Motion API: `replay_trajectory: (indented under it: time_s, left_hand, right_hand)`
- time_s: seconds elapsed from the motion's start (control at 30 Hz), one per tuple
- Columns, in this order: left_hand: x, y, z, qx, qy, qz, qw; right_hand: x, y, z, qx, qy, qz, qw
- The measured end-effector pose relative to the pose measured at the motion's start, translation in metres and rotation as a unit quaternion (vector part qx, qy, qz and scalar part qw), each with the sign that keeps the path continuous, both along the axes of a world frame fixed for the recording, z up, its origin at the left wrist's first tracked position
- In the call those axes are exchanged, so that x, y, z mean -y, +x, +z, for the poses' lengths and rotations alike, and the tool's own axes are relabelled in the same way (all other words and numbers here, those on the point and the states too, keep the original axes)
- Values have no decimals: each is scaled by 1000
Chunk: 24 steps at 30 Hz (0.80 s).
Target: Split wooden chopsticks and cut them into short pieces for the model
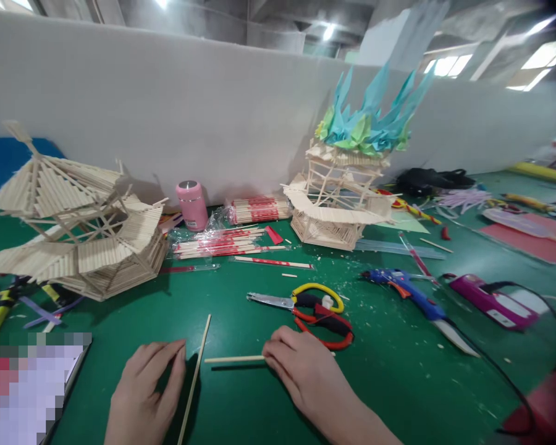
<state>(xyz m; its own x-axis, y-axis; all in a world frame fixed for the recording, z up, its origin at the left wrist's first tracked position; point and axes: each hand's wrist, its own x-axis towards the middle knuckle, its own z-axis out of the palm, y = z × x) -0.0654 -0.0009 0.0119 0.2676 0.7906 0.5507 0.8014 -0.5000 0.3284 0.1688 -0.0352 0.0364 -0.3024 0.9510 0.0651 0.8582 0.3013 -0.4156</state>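
Near the bench's front edge, the right hand (301, 371) pinches 1 thin stick (234, 359) at its end; the left hand (146, 386) rests fingertips on another stick (194, 377). Both look light, stiff, snappable.

Bright overhead light, blurred warped edges

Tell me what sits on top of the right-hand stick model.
Folded paper shapes in blue and green crown the stick model, points up. Whatever fixes them to the roof is hidden beneath the paper.
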Motion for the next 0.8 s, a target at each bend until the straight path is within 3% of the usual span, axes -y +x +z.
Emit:
replay_trajectory:
  time_s: [0.2, 0.33, 0.53, 0.67, 0.8]
  left_hand:
    - [9, 15, 11, -101, 92, -91, 986]
    - [8, 25, 9, -130, 104, -97, 981]
    - [-8, 3, 2, -74, -5, -30, 997]
    - [-8, -6, -6, -39, -100, -69, 992]
    - [0, -4, -11, -49, -127, -103, 985]
  right_hand:
    - [-3, -5, 4, -16, -13, 12, 1000]
    - [-5, -8, 4, -31, -20, 20, 999]
    - [-2, -5, -2, -19, -31, 8, 999]
    - [1, -4, -11, 5, -36, 2, 999]
    - [1, -9, -16, 20, -41, -2, 999]
